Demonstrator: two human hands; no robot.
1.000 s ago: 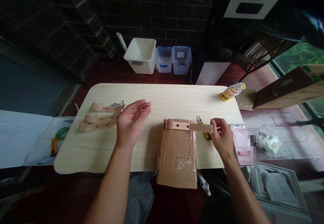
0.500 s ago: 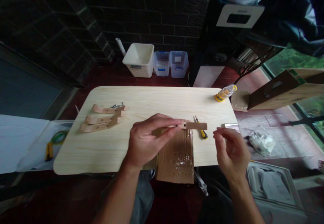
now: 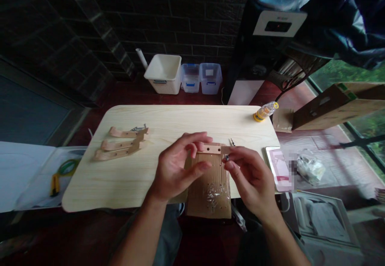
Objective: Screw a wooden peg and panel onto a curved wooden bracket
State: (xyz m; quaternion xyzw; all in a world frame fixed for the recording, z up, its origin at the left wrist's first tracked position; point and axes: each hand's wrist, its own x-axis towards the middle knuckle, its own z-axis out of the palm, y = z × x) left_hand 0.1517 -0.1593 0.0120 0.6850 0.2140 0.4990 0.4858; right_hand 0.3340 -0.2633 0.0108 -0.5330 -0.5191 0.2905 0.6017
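A small wooden piece with two dark holes (image 3: 213, 149) is above the far end of a cardboard piece (image 3: 210, 197) partly wrapped in clear tape. My left hand (image 3: 180, 165) is at its left end, thumb and fingers apart, fingertips beside the wood. My right hand (image 3: 251, 173) pinches a small shiny screw (image 3: 226, 158) between thumb and fingers, just below the wood's right end. Behind the right hand only the dark tip of a screwdriver (image 3: 232, 142) shows. Several curved wooden pieces (image 3: 122, 147) lie at the table's left, with metal screws (image 3: 138, 128) behind them.
On the pale wooden table (image 3: 180, 117), a clear and yellow bottle (image 3: 265, 111) stands at the back right. A phone (image 3: 278, 169) lies at the right edge. Plastic bins (image 3: 164, 73) stand on the floor behind. An open white box (image 3: 326, 218) is at the lower right.
My right hand has moved left to the wooden piece, covering the screwdriver's handle and uncovering the phone. The fingers of my left hand have opened from their pinch on the wood.
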